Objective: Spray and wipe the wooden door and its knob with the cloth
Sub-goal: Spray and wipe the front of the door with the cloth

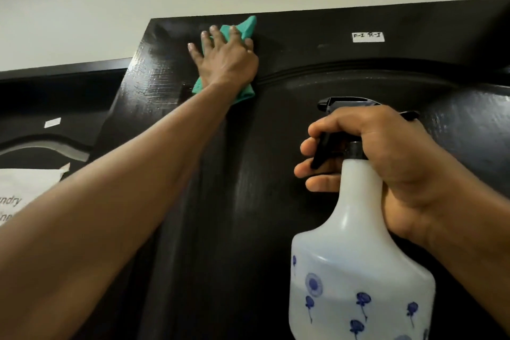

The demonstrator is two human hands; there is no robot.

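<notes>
cloth (242, 32) on door (289, 174) upper left, spray bottle (358, 257) lower right

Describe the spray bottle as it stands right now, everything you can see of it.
The spray bottle is translucent white plastic printed with small blue flowers, with a black trigger head and nozzle pointing left toward the dark wooden door. It is held upright in the air, apart from the door. The right hand grips its neck, fingers curled around the trigger. Its base is cut off by the frame edge.
</notes>
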